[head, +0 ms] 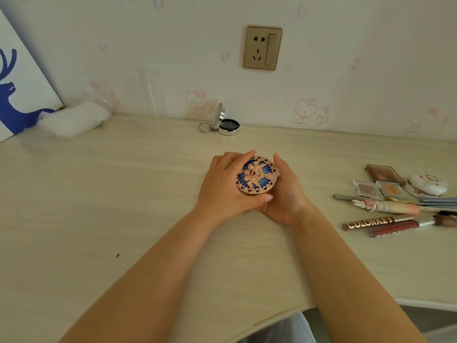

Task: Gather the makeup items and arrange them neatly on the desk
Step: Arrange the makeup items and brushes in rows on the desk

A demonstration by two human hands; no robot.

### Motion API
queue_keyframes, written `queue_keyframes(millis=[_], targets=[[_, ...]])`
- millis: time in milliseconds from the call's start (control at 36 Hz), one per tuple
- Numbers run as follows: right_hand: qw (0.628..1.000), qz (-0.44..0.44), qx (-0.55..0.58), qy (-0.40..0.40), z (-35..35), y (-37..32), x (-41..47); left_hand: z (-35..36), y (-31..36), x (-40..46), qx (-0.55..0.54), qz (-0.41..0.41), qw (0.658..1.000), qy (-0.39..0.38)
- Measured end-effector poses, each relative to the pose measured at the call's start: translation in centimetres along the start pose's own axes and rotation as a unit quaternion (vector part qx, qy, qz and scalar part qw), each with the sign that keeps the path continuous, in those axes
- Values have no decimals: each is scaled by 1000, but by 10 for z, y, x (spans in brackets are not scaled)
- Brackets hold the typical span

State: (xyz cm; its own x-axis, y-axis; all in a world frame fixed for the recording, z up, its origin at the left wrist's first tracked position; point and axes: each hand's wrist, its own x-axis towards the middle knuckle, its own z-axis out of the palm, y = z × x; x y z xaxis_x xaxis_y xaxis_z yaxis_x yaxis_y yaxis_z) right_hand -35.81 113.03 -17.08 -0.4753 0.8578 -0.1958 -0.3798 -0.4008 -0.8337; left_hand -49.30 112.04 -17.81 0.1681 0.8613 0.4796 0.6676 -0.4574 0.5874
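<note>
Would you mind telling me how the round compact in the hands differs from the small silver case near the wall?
The ornate compact is closed, while the silver case stands open with its lid raised. The compact has a rose-gold and blue patterned top; the case is plain silver with a dark inside. The compact is held between the left hand and right hand; the case rests alone on the desk, a key ring attached. Both are round.

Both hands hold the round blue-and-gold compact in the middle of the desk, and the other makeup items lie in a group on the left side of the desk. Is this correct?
Not quite. Both hands, left hand and right hand, do hold the round compact mid-desk, but the head view shows the other makeup items grouped on the right side of the desk, not the left.
</note>
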Motion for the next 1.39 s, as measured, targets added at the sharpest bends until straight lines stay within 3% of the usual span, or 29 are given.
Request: queue_keyframes(millis=[222,611,1000,1222,1389], targets=[[999,-40,-37,-2,11,6,-5,9,4,2,-29,-108,993,44],[995,-77,-58,-8,6,14,4,18,9,-1,-40,-101,993,42],[998,-65,18,-6,10,16,5,22,12,-2,-42,-117,991,43],[997,-50,55,-2,11,14,2,22,10,-1,-108,-131,984,57],[996,-28,78,14,10,11,4,18,6,2,-235,-178,952,80]])
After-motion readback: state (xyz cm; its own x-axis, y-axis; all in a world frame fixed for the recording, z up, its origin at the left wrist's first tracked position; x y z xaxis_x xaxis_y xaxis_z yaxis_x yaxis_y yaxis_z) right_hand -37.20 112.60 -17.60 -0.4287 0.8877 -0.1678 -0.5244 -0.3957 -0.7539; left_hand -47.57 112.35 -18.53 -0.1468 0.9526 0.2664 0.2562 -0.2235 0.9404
